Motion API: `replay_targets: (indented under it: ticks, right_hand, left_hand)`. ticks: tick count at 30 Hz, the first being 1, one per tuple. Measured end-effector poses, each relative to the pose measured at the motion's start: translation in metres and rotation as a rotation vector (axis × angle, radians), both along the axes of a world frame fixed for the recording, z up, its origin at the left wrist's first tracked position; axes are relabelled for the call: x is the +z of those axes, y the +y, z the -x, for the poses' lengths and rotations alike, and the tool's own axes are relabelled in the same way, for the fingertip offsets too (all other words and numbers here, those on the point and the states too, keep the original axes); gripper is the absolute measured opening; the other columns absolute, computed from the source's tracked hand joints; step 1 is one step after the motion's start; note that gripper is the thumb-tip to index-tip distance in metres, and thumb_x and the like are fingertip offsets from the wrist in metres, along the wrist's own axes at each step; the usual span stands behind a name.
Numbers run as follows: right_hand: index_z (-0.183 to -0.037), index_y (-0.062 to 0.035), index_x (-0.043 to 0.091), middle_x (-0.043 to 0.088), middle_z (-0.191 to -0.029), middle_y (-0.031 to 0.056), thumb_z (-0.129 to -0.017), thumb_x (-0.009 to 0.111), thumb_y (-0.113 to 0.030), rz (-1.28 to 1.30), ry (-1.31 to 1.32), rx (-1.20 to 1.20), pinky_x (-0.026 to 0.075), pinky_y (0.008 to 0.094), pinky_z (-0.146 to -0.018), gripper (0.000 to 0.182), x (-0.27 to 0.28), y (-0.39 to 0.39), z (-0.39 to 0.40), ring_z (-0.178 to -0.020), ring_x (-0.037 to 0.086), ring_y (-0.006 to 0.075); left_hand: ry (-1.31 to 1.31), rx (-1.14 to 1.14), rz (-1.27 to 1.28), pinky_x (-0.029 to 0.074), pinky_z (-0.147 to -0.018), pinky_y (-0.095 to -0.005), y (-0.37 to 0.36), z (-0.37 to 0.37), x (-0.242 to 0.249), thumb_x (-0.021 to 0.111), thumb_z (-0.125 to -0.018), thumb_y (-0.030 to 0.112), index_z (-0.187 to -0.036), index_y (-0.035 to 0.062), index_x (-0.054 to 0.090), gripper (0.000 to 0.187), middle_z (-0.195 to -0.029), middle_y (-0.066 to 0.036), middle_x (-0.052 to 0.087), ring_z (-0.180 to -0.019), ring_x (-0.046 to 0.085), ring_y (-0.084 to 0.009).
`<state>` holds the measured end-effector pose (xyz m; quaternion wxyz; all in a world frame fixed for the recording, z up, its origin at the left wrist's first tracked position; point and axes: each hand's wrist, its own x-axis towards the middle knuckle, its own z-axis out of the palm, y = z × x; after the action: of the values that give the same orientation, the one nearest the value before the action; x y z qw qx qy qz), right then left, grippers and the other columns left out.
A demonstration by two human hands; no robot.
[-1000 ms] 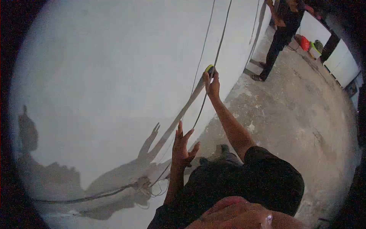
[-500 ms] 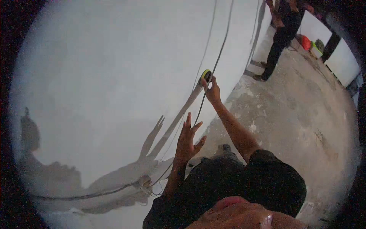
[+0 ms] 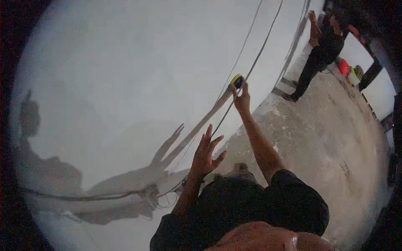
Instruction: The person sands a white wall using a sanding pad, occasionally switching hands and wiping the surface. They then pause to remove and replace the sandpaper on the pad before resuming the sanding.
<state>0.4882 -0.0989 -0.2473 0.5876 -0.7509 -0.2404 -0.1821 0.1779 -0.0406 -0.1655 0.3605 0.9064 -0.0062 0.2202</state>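
My right hand (image 3: 242, 100) reaches forward along the white wall (image 3: 125, 83), thumb and fingers closed on a small round black disc with a yellow edge (image 3: 238, 80). A thin dark cable (image 3: 261, 48) passes right by that disc and slants down toward my left hand. Nearer to me, my left hand (image 3: 204, 154) is raised with its fingers spread, its fingertips overlapping the lower stretch of cable. Nothing shows in its grasp.
Low on the wall a thicker cable (image 3: 92, 196) leads to a bundle of loose wires (image 3: 161, 198). Another person (image 3: 322, 54) stands farther along the wall. A red object (image 3: 344, 67) lies on the worn concrete floor (image 3: 310, 138).
The view has turned a little, so the wall and cable appear shifted. My right hand still holds the disc at the cable, and my left hand stays spread. The other person's arm is now raised toward the wall.
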Motion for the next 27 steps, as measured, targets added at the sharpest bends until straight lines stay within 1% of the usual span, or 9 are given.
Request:
replay_targets:
  ticks: [4, 6, 11, 13, 14, 18, 22, 24, 27]
  right_hand:
    - [-0.133, 0.0005, 0.046, 0.067, -0.115, 0.0227, -0.097, 0.068, -0.029, -0.017, 0.038, 0.007, 0.055, 0.0404, -0.087, 0.052, -0.004, -0.013, -0.041, -0.106, 0.068, 0.0349]
    - [-0.136, 0.0015, 0.045, 0.066, -0.115, 0.0233, -0.096, 0.071, -0.026, 0.005, -0.032, -0.028, 0.054, 0.0404, -0.088, 0.056, 0.033, -0.017, -0.027, -0.107, 0.067, 0.0354]
    - [-0.137, 0.0028, 0.045, 0.066, -0.115, 0.026, -0.1, 0.065, -0.031, -0.026, -0.076, -0.055, 0.054, 0.0426, -0.089, 0.054, 0.027, -0.001, -0.012, -0.111, 0.068, 0.0368]
    - [-0.128, 0.0013, 0.049, 0.07, -0.102, 0.0218, -0.1, 0.065, -0.035, -0.094, 0.112, -0.029, 0.056, 0.043, -0.079, 0.049, 0.029, -0.008, -0.028, -0.093, 0.071, 0.0359]
    - [-0.128, 0.0008, 0.048, 0.07, -0.104, 0.022, -0.099, 0.066, -0.036, -0.062, 0.158, 0.0, 0.056, 0.0427, -0.081, 0.05, 0.028, -0.011, -0.029, -0.095, 0.071, 0.0351]
    - [-0.133, -0.0021, 0.045, 0.065, -0.115, 0.0223, -0.095, 0.073, -0.032, 0.034, 0.159, 0.032, 0.052, 0.0409, -0.088, 0.056, 0.013, 0.004, 0.028, -0.108, 0.066, 0.034]
    - [-0.134, -0.0009, 0.044, 0.066, -0.115, 0.0213, -0.099, 0.063, -0.048, 0.001, 0.312, 0.034, 0.051, 0.0409, -0.091, 0.062, -0.051, 0.01, 0.03, -0.108, 0.065, 0.0336]
    - [-0.129, 0.0033, 0.045, 0.065, -0.11, 0.019, -0.103, 0.058, -0.039, -0.113, 0.646, 0.056, 0.051, 0.0369, -0.086, 0.051, -0.049, 0.012, 0.024, -0.099, 0.063, 0.0264]
    - [-0.123, 0.0052, 0.045, 0.063, -0.106, 0.0145, -0.104, 0.057, -0.043, -0.09, 0.41, 0.065, 0.049, 0.035, -0.086, 0.053, -0.042, 0.016, 0.042, -0.096, 0.059, 0.0202]
  left_hand:
    - [0.066, 0.007, -0.047, 0.029, -0.118, -0.0562, -0.014, -0.001, 0.025, 0.073, -0.091, 0.033, -0.139, 0.0095, 0.053, 0.057, -0.162, -0.029, 0.022, -0.148, 0.028, -0.0459]
    - [0.048, 0.024, -0.065, 0.029, -0.118, -0.0564, -0.026, 0.0, 0.04, 0.073, -0.091, 0.033, -0.138, 0.0092, 0.053, 0.057, -0.162, -0.028, 0.022, -0.148, 0.028, -0.0458]
    - [0.045, 0.065, -0.087, 0.029, -0.118, -0.056, -0.006, 0.0, 0.012, 0.074, -0.09, 0.032, -0.138, 0.0086, 0.053, 0.057, -0.163, -0.027, 0.022, -0.148, 0.028, -0.0453]
    - [0.01, 0.042, -0.071, 0.029, -0.118, -0.0558, -0.01, 0.0, 0.014, 0.074, -0.09, 0.032, -0.137, 0.009, 0.054, 0.056, -0.163, -0.026, 0.021, -0.148, 0.029, -0.0455]
    - [0.019, 0.046, -0.078, 0.029, -0.118, -0.0558, -0.014, 0.003, 0.015, 0.074, -0.09, 0.032, -0.137, 0.009, 0.054, 0.056, -0.163, -0.026, 0.021, -0.148, 0.029, -0.0455]
    - [0.017, 0.044, -0.023, 0.029, -0.118, -0.0569, -0.004, -0.004, 0.007, 0.073, -0.091, 0.034, -0.138, 0.0089, 0.054, 0.057, -0.164, -0.025, 0.021, -0.147, 0.031, -0.0449]
    - [0.013, 0.024, -0.053, 0.029, -0.118, -0.0566, -0.007, -0.002, 0.01, 0.072, -0.091, 0.037, -0.138, 0.0095, 0.055, 0.057, -0.164, -0.024, 0.02, -0.147, 0.03, -0.0443]
    - [0.026, 0.027, -0.027, 0.029, -0.118, -0.0569, -0.013, -0.001, 0.015, 0.072, -0.091, 0.038, -0.138, 0.0098, 0.055, 0.057, -0.164, -0.024, 0.02, -0.148, 0.03, -0.0443]
    - [0.045, 0.039, -0.012, 0.029, -0.118, -0.0575, -0.005, -0.001, 0.011, 0.073, -0.091, 0.037, -0.138, 0.0106, 0.055, 0.057, -0.164, -0.024, 0.02, -0.148, 0.03, -0.0442]
